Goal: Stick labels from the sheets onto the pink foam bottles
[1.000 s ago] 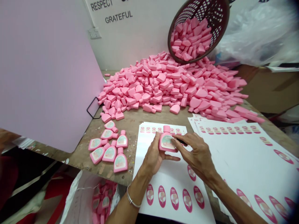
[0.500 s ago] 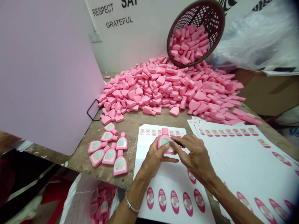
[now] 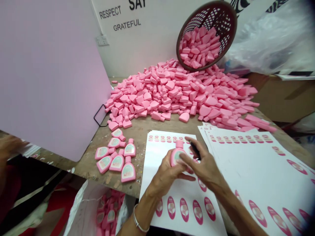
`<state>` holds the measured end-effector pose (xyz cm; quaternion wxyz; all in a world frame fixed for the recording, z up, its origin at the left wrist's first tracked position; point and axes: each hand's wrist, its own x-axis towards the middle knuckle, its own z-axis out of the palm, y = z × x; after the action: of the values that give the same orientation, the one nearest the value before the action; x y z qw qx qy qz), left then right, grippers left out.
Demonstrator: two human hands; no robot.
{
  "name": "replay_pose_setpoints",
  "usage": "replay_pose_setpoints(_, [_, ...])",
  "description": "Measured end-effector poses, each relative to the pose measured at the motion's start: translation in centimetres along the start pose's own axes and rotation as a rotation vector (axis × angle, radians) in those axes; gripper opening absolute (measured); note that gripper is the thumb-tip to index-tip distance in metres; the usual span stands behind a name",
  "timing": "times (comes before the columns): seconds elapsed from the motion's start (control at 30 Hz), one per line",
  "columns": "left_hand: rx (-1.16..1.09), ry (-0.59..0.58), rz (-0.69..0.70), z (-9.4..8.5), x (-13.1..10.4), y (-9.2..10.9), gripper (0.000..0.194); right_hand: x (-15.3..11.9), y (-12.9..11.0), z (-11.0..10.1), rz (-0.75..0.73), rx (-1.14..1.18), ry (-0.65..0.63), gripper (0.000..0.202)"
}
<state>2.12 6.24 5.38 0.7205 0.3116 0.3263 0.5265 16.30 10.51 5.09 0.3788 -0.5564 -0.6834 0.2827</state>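
Note:
My left hand (image 3: 162, 177) is closed around a small pink bottle (image 3: 174, 156), held upright with its cap up. A pale green label shows on the bottle's front, partly covered by my right thumb. My right hand (image 3: 206, 168) presses that thumb against the label while a slim black tool (image 3: 195, 150) sits in its fingers; the kind of tool cannot be made out. Beneath both hands lies a white sheet of stickers (image 3: 154, 157) with pink oval and small top-row labels. To the left, several labelled pink bottles (image 3: 128, 173) lie face up on the table.
A large heap of unlabelled pink bottles (image 3: 159, 88) covers the back, below a tilted brown basket (image 3: 179, 55). More sticker sheets (image 3: 236, 167) lie at right. A pink panel (image 3: 54, 82) stands at left. Below the edge is a white sack (image 3: 76, 209) of bottles. Another person's hand (image 3: 10, 146) shows far left.
Both hands and the bottle have shifted slightly right and down. My right index finger has lifted from the bottle, showing more of the black tool. Another person's hand has appeared at the left edge.

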Motion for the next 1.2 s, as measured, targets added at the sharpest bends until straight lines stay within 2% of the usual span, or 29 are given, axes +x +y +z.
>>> replay_pose_setpoints(0.07, [0.015,-0.028,0.007,0.2,-0.9,-0.3,0.038,-0.8,-0.5,1.4,0.075,0.086,-0.038,0.064])
replay_pose_setpoints(0.17, [0.022,-0.048,-0.022,-0.1,-2.7,-0.6,0.042,-2.1,-0.5,2.3,0.150,0.125,-0.069,0.059])
replay_pose_setpoints(0.3, [-0.014,-0.003,-0.084,-1.2,-5.5,-0.8,0.040,-4.2,1.9,0.5,0.153,0.045,0.010,0.055])
replay_pose_setpoints(0.4, [0.067,0.148,-0.056,-2.0,-7.2,-1.0,0.026,-6.6,4.5,-1.9,0.167,-0.054,0.119,0.055])
replay_pose_setpoints(0.53, [0.382,0.388,0.040,-3.4,-8.8,-2.0,0.030,-9.7,7.1,-3.7,0.179,-0.297,0.239,0.045])
replay_pose_setpoints(0.63, [0.706,0.552,0.139,-5.6,-9.1,-3.1,0.033,-10.7,8.5,-3.5,0.072,-0.580,0.271,0.035])
replay_pose_setpoints(0.77, [1.080,0.840,0.419,-9.0,-8.6,-4.8,0.035,-10.7,10.2,-2.5,-0.097,-0.819,0.276,0.028])
replay_pose_setpoints(0.83, [1.171,0.922,0.529,-9.9,-8.1,-5.6,0.036,-10.6,10.7,-2.1,-0.153,-0.879,0.280,0.027])
replay_pose_setpoints(0.9, [1.191,0.953,0.584,-10.3,-7.8,-6.2,0.036,-10.6,10.8,-1.9,-0.179,-0.907,0.278,0.025])
replay_pose_setpoints(1.0, [1.178,0.939,0.604,-10.4,-7.6,-6.8,0.038,-10.8,10.5,-1.9,-0.172,-0.929,0.269,0.025])
replay_pose_setpoints(1.2, [1.187,0.884,0.599,-10.6,-7.6,-6.3,0.037,-10.8,10.3,-1.9,-0.162,-0.933,0.286,0.023])
